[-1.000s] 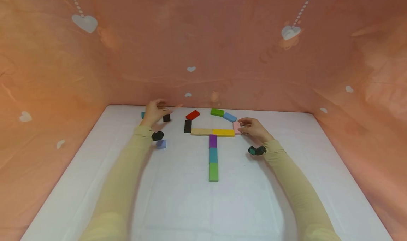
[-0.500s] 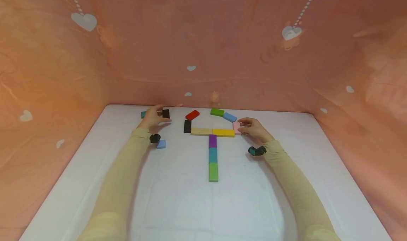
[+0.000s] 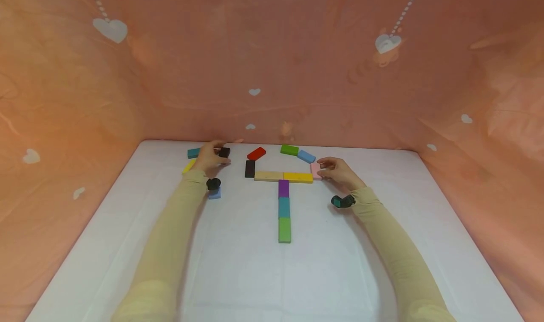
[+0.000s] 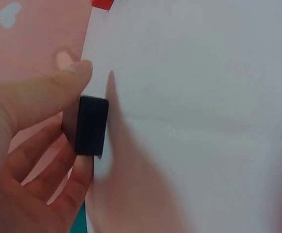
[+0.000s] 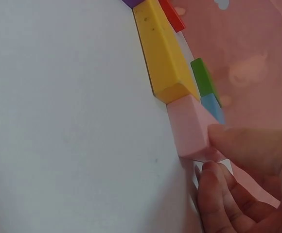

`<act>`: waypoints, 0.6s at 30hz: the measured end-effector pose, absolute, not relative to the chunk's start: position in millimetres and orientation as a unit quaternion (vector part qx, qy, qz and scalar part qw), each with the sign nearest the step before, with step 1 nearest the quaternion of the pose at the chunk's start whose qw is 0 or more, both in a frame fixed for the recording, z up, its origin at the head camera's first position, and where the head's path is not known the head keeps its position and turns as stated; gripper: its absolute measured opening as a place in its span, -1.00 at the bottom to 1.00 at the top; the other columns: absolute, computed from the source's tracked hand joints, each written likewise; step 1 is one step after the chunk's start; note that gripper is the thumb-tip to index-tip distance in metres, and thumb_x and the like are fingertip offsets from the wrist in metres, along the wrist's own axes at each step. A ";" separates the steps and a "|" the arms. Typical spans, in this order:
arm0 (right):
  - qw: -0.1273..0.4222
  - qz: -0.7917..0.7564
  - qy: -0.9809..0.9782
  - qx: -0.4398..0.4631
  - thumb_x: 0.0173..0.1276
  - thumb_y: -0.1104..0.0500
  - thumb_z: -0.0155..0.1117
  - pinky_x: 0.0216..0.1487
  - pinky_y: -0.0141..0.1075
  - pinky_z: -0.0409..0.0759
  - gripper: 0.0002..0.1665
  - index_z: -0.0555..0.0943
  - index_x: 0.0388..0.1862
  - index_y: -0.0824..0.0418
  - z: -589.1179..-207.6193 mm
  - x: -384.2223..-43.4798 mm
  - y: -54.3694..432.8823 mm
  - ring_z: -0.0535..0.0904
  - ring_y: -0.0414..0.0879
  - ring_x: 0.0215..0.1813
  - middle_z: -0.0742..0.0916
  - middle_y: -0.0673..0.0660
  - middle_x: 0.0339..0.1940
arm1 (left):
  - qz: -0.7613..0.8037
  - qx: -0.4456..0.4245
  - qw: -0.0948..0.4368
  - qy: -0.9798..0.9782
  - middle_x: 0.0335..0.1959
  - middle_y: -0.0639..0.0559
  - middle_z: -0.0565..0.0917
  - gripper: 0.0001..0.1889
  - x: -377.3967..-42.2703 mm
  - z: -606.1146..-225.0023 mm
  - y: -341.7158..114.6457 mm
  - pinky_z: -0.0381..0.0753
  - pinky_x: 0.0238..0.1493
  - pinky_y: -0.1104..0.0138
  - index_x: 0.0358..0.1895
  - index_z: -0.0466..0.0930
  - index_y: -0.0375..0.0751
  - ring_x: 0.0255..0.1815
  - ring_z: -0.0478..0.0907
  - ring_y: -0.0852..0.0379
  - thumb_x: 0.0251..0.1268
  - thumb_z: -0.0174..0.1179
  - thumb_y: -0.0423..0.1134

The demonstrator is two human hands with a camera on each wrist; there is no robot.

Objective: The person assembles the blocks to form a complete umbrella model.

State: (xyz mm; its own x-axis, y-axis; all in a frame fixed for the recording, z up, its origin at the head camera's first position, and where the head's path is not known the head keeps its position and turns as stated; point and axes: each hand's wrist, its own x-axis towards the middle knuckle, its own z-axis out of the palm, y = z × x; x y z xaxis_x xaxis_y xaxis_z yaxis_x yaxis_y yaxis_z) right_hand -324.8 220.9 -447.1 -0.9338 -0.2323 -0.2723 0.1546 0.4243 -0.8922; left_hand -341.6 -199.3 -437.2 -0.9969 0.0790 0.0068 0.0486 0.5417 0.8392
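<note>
My left hand (image 3: 209,155) is at the back left, pinching a black block (image 4: 91,126) between thumb and fingers. In the left wrist view the block's end faces the camera, and its far part is hidden by the hand. My right hand (image 3: 338,172) grips a pink block (image 5: 192,128), with the thumb on its side and the fingertips at its near end. That block touches the end of a yellow-orange block (image 5: 164,53). A second black block (image 3: 250,169) lies right of my left hand, below a tilted red block (image 3: 257,153).
A tan block (image 3: 269,176) continues the yellow-orange row. Purple (image 3: 283,189), teal (image 3: 284,207) and light green (image 3: 284,230) blocks form a column below. Green (image 3: 290,150) and blue (image 3: 306,156) blocks lie behind. Another teal block (image 3: 193,153), a yellow block (image 3: 188,166) and a periwinkle block (image 3: 215,194) lie left.
My left hand has come down around the black block, taken hold of it and shifted it slightly right, turning it. A yellow block now shows beside the left wrist. My right hand stays put.
</note>
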 end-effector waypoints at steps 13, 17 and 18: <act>0.172 -0.529 0.830 -0.044 0.34 0.25 0.26 -0.06 -0.33 0.57 -0.45 0.40 0.28 0.29 -448.7 -326.6 221.3 0.42 0.09 -0.01 0.48 0.28 0.16 | 0.472 0.093 0.023 0.876 0.18 -0.37 0.47 -0.32 -336.1 -437.1 -202.5 0.45 0.16 0.02 0.28 0.34 -0.46 0.23 0.37 -0.26 -0.05 0.13 -0.78; 0.172 -0.530 0.830 -0.041 0.33 0.26 0.26 -0.05 -0.33 0.57 -0.46 0.41 0.27 0.28 -450.1 -326.9 221.4 0.43 0.09 -0.01 0.49 0.27 0.15 | 0.464 0.096 0.036 0.880 0.16 -0.35 0.48 -0.36 -331.6 -436.7 -207.0 0.46 0.13 0.03 0.26 0.37 -0.45 0.21 0.36 -0.24 -0.02 0.12 -0.77; 0.172 -0.529 0.830 -0.041 0.34 0.26 0.26 -0.05 -0.33 0.57 -0.47 0.41 0.27 0.28 -450.3 -327.1 221.5 0.43 0.09 -0.01 0.49 0.27 0.15 | 0.458 0.099 0.039 0.883 0.15 -0.37 0.48 -0.38 -330.8 -436.2 -208.1 0.45 0.14 0.02 0.24 0.38 -0.45 0.19 0.37 -0.25 0.00 0.12 -0.76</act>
